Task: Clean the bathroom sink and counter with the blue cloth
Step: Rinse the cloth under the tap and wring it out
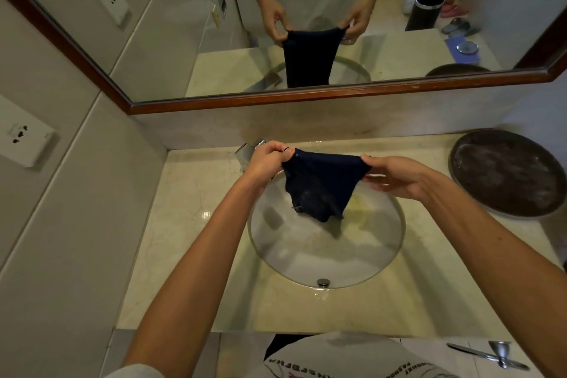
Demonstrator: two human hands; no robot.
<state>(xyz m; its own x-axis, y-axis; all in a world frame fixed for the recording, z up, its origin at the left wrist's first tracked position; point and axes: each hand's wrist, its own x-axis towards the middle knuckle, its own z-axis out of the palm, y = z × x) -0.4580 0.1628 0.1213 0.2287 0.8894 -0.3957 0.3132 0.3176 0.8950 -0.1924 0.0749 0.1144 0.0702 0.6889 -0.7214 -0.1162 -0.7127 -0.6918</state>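
A dark blue cloth (pixel 319 184) hangs stretched between both hands above the round glass sink (pixel 380 258). My left hand (pixel 268 159) pinches its left top corner and my right hand (pixel 394 173) pinches the right top corner. The cloth's lower edge droops over the far part of the basin. The sink is set in a pale marble counter (pixel 190 209), with a metal drain (pixel 323 282) at its near side. A chrome tap (pixel 248 150) stands behind my left hand, partly hidden by it.
A round dark tray (pixel 503 172) lies on the counter at the right. A wood-framed mirror (pixel 276 101) spans the wall behind and reflects the hands and cloth. A wall socket (pixel 27 141) sits on the left wall. A metal fixture (pixel 497 356) shows below the counter edge.
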